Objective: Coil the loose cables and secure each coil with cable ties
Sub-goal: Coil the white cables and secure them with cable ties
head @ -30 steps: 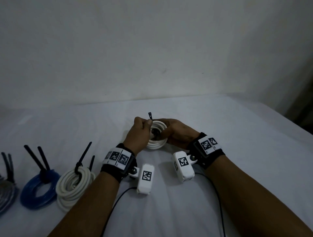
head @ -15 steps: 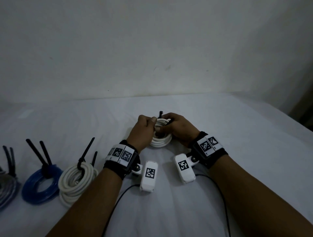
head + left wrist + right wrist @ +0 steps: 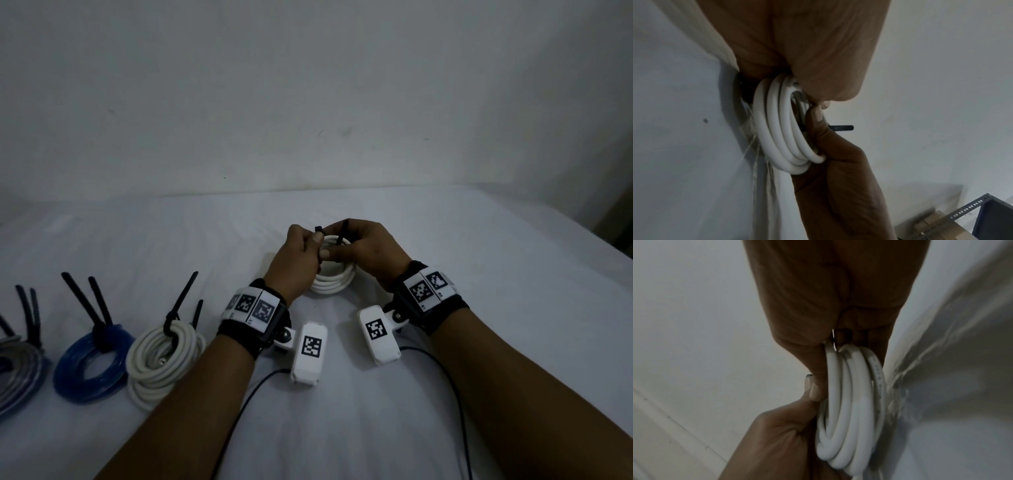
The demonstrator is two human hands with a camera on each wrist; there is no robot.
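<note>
Both forearms reach forward over the white cloth-covered surface, wrists close together, each wearing a black band with square-patterned markers and a white camera block hanging beneath. Between the hands stands a small coil of thick white round cable, its lower edge resting on the cloth and its top held up between the fingers. The left hand curls inward with the knuckles up; its grip pinches one end of a thin black plastic cable tie, the small square head poking up above the thumb. The right hand mirrors it from the other side, fingers curled over the top of the coil, its grip clamping the tie's straight tail, which sticks up beside the index finger. In the left wrist view the coil shows about 4 stacked turns, with the tie's tail jutting past the right thumb. In the right wrist view the same turns sit between both hands. Off to the left on the cloth lie 3 finished bundles: a white cable coil, a blue cable coil and a grey cable coil, each with black tie tails sticking up.
</note>
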